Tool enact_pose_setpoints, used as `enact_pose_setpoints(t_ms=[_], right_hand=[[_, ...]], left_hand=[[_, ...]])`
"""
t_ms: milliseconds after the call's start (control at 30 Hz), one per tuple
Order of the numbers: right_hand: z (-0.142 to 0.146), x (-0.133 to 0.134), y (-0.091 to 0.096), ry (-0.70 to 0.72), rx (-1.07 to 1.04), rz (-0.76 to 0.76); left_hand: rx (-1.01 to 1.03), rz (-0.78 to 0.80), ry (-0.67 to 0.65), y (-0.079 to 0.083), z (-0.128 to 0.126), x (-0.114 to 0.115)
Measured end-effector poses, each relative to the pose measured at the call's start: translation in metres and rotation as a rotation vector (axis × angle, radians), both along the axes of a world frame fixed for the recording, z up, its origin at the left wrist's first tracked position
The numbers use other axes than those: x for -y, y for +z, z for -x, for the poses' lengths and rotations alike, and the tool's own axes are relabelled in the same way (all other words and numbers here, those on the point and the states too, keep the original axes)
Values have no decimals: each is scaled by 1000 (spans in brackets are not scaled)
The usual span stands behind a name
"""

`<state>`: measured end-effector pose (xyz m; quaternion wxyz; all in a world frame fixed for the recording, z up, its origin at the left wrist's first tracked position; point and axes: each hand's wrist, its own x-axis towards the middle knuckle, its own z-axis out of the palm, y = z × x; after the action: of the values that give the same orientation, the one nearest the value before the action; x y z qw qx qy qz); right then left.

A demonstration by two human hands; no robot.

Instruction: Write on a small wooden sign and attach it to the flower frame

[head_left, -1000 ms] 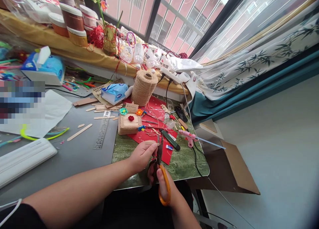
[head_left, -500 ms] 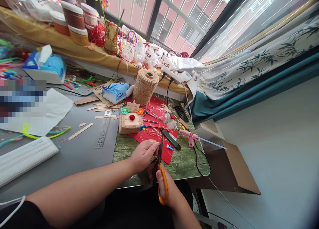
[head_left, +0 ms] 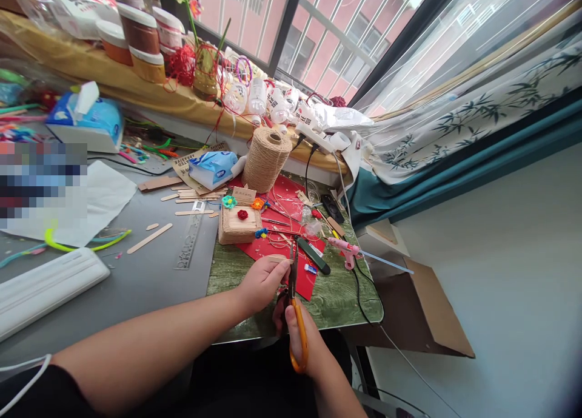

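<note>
My left hand [head_left: 264, 281] pinches a short wooden craft stick [head_left: 277, 258] over the green front of the table. In my right hand [head_left: 302, 333] are orange-handled scissors [head_left: 297, 339], blades pointing away from me and reaching the stick's right end. Whether the blades press on the wood I cannot tell. Behind my hands stands a twine-wrapped box [head_left: 239, 227] with a dark red rose on it and green, orange and blue flowers around it. A green utility knife [head_left: 313, 255] and a blue-and-white glue-like piece [head_left: 310, 269] lie to the right on red paper [head_left: 302, 284].
A twine spool [head_left: 267, 160] stands behind the box. Loose craft sticks [head_left: 150, 238] and a clear ruler [head_left: 188, 242] lie left. A pink glue gun [head_left: 348, 251] with its cord sits near the right table edge. Tissue packs [head_left: 213, 168] are further back.
The view has shifted very slightly. Both hands keep nearly the same place, with the stick still at the scissor blades.
</note>
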<state>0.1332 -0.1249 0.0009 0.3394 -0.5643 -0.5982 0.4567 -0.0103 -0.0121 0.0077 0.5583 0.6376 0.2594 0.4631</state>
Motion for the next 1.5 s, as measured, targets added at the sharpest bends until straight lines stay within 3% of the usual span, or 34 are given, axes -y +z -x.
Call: enact_pose_setpoints(t_ms=[200, 467, 1133, 1500], right_hand=[[-1, 0, -4, -22, -4, -6], [-2, 1, 5, 81, 21, -41], [-4, 2, 5, 61, 125, -33], [-2, 2, 17, 102, 85, 3]], left_hand=[[-5, 7, -14, 0, -1, -1], [0, 59, 8, 5, -1, 2], [-23, 60, 33, 4, -1, 0], [-11, 76, 58, 3, -2, 1]])
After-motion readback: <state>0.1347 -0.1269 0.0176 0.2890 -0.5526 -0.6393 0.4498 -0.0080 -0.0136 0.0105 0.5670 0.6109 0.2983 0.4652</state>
